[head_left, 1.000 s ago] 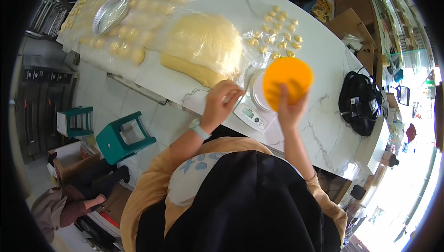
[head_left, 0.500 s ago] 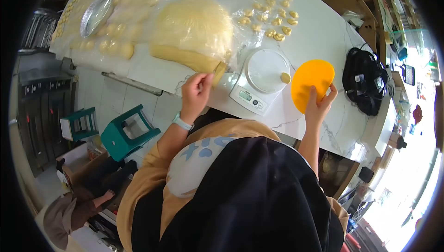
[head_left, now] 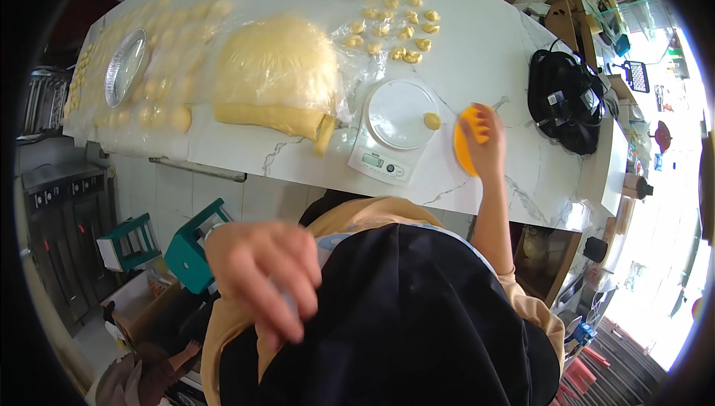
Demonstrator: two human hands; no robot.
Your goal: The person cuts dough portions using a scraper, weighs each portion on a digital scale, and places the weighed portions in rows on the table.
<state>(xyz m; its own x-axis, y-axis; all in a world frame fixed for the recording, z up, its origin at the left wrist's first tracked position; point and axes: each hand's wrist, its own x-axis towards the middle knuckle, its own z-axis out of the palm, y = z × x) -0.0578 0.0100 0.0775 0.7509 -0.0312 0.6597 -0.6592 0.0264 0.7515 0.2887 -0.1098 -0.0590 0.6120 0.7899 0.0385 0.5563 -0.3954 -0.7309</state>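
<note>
My right hand (head_left: 488, 141) is wrapped round an orange scraper (head_left: 465, 151), held just right of the white scale (head_left: 383, 167). One small dough piece (head_left: 432, 121) lies at the right side of the scale's round plate (head_left: 401, 112). Near the camera, in front of my body, my left hand (head_left: 267, 276) is raised with its fingers bent and blurred; whether it holds anything is unclear. Left of the scale, a large dough mass (head_left: 279, 59) lies under clear plastic, its uncovered strip (head_left: 272, 118) along the front. Several small dough pieces (head_left: 392, 4) lie behind the scale.
Plastic covers rows of dough balls (head_left: 167, 56) at the left, with a foil tray (head_left: 126, 68) on top. A black bag (head_left: 564, 100) sits at the table's right. Green stools (head_left: 190, 257) stand below the table's front edge, near a seated person (head_left: 134, 380).
My left hand has moved from the dough's front corner back toward my body and the camera. The orange scraper has left the area over the scale and tilted beside it, exposing the plate and dough piece.
</note>
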